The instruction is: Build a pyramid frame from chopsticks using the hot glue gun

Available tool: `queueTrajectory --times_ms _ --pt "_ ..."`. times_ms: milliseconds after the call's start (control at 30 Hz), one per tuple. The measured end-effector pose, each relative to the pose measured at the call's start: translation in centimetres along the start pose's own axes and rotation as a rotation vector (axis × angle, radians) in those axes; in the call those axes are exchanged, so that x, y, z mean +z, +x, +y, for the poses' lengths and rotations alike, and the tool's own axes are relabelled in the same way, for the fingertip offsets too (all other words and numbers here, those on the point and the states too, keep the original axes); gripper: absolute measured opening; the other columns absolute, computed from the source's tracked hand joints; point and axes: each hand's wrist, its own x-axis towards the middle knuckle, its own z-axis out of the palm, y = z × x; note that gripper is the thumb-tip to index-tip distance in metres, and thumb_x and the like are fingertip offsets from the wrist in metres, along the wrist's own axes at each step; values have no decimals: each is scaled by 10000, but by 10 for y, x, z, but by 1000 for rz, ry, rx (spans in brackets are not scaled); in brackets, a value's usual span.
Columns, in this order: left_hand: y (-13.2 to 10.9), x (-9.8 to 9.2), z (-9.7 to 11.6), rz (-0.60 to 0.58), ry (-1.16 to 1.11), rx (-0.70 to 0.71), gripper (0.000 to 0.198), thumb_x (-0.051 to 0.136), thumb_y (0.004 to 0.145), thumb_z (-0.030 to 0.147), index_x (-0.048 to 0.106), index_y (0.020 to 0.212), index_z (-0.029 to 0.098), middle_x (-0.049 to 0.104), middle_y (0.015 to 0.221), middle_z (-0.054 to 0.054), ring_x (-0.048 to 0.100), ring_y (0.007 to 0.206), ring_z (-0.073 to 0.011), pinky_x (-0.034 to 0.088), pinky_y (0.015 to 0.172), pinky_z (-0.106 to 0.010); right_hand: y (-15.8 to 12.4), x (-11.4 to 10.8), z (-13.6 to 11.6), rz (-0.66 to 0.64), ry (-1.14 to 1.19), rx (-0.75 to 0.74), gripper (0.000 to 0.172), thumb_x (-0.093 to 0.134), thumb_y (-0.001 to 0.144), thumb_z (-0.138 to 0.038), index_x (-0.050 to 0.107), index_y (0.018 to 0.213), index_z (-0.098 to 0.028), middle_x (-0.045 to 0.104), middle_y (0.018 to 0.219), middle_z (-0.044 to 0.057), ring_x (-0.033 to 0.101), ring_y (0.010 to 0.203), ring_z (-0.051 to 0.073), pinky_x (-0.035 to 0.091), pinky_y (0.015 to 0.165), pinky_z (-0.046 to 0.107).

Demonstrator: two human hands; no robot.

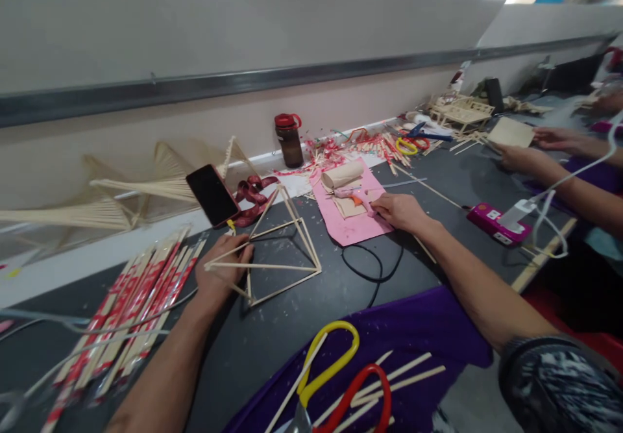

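My left hand (221,265) is closed on the left side of a small open frame of thin wooden sticks (285,267), which rests on the dark table. Sticks at its top meet in a raised point. My right hand (402,212) has its fingers closed around the handle end of a pink glue gun (351,194). The gun lies over a pink sheet (335,225), beside a brown cardboard roll (343,174). A black cable (379,277) loops on the table below the sheet.
Packs of chopsticks (131,303) lie at left; a phone (213,195) leans near a stick model (146,189). A bottle (289,139) stands by the wall. Scissors (333,374) and sticks lie on purple cloth (418,329). A purple power strip (499,225) and a co-worker's hands (530,154) are right.
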Motion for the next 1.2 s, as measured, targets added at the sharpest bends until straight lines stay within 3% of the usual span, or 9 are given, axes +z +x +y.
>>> queueTrajectory --times_ms 167,300,367,433,500,600,733,933,1200 --pt "-4 -1 5 -6 12 -23 367 415 846 381 644 1068 199 651 1031 -79 612 962 -219 477 794 -302 -4 -3 -4 -9 -88 23 313 397 913 -317 678 1037 -258 686 1052 52 623 917 179 397 648 228" --pt "-5 -1 8 7 -6 -35 377 435 840 357 631 1111 182 649 1046 -89 610 971 -226 468 808 -300 -7 -8 -15 104 -20 41 326 443 884 -333 645 1122 -240 666 1119 64 633 902 202 411 639 256" --pt "-5 0 8 14 -19 -42 358 431 843 342 648 1078 183 650 1045 -91 610 967 -226 467 807 -299 -8 -11 -30 113 134 -23 318 467 872 -318 658 1102 -208 683 1081 68 639 872 187 426 674 257" --pt "-5 0 9 20 -34 -46 337 427 845 326 666 1039 188 653 1038 -88 607 976 -221 465 808 -289 -8 -12 -51 41 276 -149 280 473 869 -288 694 1013 -194 713 983 51 641 829 167 429 698 250" --pt "-6 1 9 24 -53 -50 320 434 842 314 675 1016 197 658 1024 -79 610 969 -212 465 805 -278 -6 -11 -75 -51 330 -267 248 490 859 -274 713 937 -200 723 910 30 638 804 160 422 690 245" --pt "-6 2 9 42 -83 -67 309 446 839 320 680 1009 212 658 1027 -67 623 919 -202 470 781 -275 1 -7 -106 -119 341 -318 218 520 837 -254 718 911 -201 725 889 32 638 794 159 409 668 235" --pt "-7 4 9 79 -139 -89 306 448 839 329 686 985 205 654 1036 -75 624 898 -206 474 768 -291 19 -1 -127 -105 360 -273 233 508 830 -211 709 946 -187 724 872 35 633 722 140 392 612 216" --pt "-5 7 5 108 -281 -74 310 448 835 319 671 994 175 657 1032 -92 604 959 -214 458 857 -322 37 5 -134 -17 448 -201 248 499 825 -210 699 966 -172 718 883 43 634 677 134 405 594 214" --pt "-3 11 -2 72 -520 -196 305 559 727 265 683 990 170 673 1053 -94 610 982 -235 448 888 -355 27 17 -139 -241 815 -82 220 510 793 -229 675 922 -162 644 627 -9 593 491 100 400 474 183"
